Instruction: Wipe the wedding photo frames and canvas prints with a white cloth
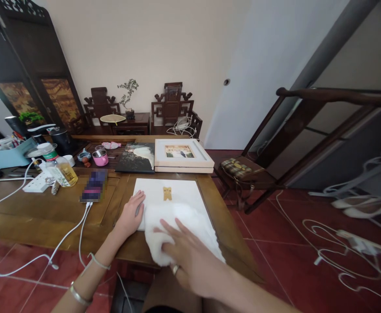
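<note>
While the left hand [132,215] is resting at the left edge of a white board [151,189] mid-frame, fingers close together, I am remotely watching the right hand [193,258], fingers spread, pressing on a white cloth [179,215] at lower centre; a tan piece [167,194] is lying just above.

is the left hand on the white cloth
No, the right hand is on the cloth, while the left hand rests at the left edge of the white board.
</note>
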Tool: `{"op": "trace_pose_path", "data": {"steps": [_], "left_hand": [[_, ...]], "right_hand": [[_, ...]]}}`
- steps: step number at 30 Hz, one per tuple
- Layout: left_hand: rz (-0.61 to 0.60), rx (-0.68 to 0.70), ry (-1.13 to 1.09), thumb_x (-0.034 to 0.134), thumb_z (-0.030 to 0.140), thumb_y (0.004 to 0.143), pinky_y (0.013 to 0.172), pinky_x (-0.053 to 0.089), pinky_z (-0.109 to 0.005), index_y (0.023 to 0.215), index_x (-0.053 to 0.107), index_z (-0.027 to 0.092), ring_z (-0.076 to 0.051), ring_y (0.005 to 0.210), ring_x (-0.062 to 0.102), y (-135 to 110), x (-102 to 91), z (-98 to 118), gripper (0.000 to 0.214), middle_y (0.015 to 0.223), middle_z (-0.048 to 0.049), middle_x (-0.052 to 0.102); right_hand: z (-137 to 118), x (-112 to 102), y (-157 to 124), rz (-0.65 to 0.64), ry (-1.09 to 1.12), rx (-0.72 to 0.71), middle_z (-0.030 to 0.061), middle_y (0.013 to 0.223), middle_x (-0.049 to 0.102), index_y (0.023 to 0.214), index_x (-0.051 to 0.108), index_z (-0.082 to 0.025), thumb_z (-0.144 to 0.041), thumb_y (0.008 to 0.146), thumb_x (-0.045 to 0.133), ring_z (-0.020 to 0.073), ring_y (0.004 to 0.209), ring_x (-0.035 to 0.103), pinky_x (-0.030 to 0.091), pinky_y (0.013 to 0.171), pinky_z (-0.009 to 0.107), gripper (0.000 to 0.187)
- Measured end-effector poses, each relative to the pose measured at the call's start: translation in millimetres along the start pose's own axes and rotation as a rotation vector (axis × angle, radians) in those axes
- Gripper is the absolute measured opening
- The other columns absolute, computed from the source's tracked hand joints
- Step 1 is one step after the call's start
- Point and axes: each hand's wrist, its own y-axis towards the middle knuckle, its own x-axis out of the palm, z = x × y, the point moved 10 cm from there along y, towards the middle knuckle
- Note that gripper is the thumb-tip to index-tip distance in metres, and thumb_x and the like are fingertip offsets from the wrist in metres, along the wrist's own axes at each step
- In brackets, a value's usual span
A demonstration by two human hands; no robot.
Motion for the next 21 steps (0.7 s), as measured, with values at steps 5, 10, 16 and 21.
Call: {"op": "trace_pose_path", "data": {"steps": [5, 10, 16, 21], "left_hand": [[-0.003, -0.018, -0.028, 0.041, 0.019, 0.087, 0.106, 0.035, -0.048, 0.118, 0.058, 0.013, -0.025, 0.125, 0.045, -0.3, -1.1, 0.5, 0.036, 0.128, -0.0143, 0.055], [-0.013, -0.026, -0.036, 0.042, 0.019, 0.086, 0.107, 0.034, -0.048, 0.118, 0.058, 0.013, -0.025, 0.126, 0.044, -0.2, -1.7, 0.7, 0.036, 0.129, -0.0138, 0.054], [-0.012, -0.032, -0.057, 0.042, 0.020, 0.086, 0.106, 0.034, -0.049, 0.119, 0.058, 0.012, -0.025, 0.126, 0.044, 0.4, -0.7, -0.8, 0.037, 0.130, -0.0148, 0.053], [-0.039, -0.004, -0.020, 0.040, 0.015, 0.085, 0.107, 0.033, -0.048, 0.121, 0.056, 0.014, -0.025, 0.128, 0.042, 0.8, 1.7, 0.7, 0.040, 0.131, -0.0128, 0.053]], "right_hand": [[64.7, -30.4, 47.5, 0.131, -0.110, 0.135, 0.0153, 0.116, 0.061, 0.098, 0.058, -0.015, -0.009, 0.076, 0.042, 0.0241, 0.133, 0.030, 0.022, 0.107, 0.047, 0.028], [104.2, -41.7, 101.9, 0.175, -0.182, 0.195, 0.0197, 0.122, 0.056, 0.105, 0.058, -0.011, -0.011, 0.080, 0.040, 0.0312, 0.133, 0.026, 0.019, 0.103, 0.058, 0.031], [64.5, -18.0, 81.8, 0.102, -0.188, 0.109, 0.0162, 0.139, 0.042, 0.104, 0.061, -0.014, -0.011, 0.073, 0.050, 0.0319, 0.135, 0.019, 0.008, 0.106, 0.059, 0.034], [3.9, 9.7, 23.8, 0.008, -0.112, -0.051, 0.0159, 0.143, 0.036, 0.098, 0.063, -0.016, -0.018, 0.068, 0.055, 0.0340, 0.137, 0.009, 0.001, 0.107, 0.060, 0.031]]}}
